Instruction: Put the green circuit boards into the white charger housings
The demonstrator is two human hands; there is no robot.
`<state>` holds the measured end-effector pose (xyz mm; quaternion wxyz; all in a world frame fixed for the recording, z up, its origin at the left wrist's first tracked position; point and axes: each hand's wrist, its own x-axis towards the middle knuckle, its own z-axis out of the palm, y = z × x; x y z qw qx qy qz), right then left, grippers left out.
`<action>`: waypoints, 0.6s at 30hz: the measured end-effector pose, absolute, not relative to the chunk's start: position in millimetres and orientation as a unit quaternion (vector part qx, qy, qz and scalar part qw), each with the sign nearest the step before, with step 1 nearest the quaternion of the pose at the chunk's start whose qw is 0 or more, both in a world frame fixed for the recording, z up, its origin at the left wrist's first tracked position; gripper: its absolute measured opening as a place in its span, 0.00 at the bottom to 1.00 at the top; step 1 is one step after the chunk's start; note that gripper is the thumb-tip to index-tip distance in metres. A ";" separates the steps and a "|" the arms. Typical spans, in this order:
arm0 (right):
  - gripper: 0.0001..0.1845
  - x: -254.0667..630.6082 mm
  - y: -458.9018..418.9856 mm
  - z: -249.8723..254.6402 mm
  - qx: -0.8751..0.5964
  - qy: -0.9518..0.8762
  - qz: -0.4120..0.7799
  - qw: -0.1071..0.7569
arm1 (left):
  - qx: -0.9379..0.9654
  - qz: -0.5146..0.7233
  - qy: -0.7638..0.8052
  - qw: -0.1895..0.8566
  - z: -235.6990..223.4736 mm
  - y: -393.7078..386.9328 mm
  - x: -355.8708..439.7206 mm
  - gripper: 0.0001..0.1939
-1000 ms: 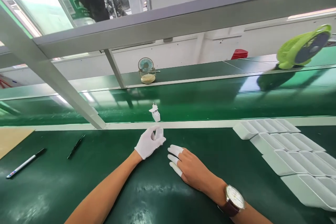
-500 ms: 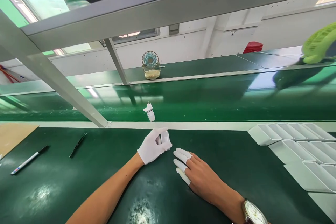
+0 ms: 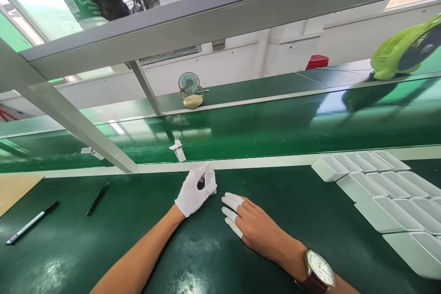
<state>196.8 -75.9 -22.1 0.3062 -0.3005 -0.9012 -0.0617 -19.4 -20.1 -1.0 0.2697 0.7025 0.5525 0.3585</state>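
My left hand (image 3: pixel 193 193), in a white glove, holds a small white plastic casing (image 3: pixel 211 181) between thumb and fingers above the green work surface. The casing's open side and inside cannot be made out well. To its right, my right hand (image 3: pixel 253 223) hovers at or just over the surface, palm down, fingers stretched out and wearing white finger cots. It holds nothing and is apart from the casing. Beyond my left hand, a white plug adapter (image 3: pixel 179 151) with two pins lies on the green conveyor belt (image 3: pixel 241 133).
Rows of white plastic casings (image 3: pixel 386 213) stand at the right. A marker (image 3: pixel 32 221), a black pen (image 3: pixel 98 198) and brown cardboard (image 3: pixel 17 190) lie at the left. Another white piece (image 3: pixel 92 152) sits on the belt near a slanting metal post (image 3: pixel 79 121). Two fans stand beyond.
The plug adapter has shifted left along the belt, and another white piece shows more fully from behind the post. My view has turned slightly right; both hands keep nearly the same pose.
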 end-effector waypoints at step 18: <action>0.10 199.0 -74.8 -24.1 -0.300 -0.899 -0.043 0.318 | 0.688 0.374 0.568 0.251 -2.9 -19.5 -19.6 0.30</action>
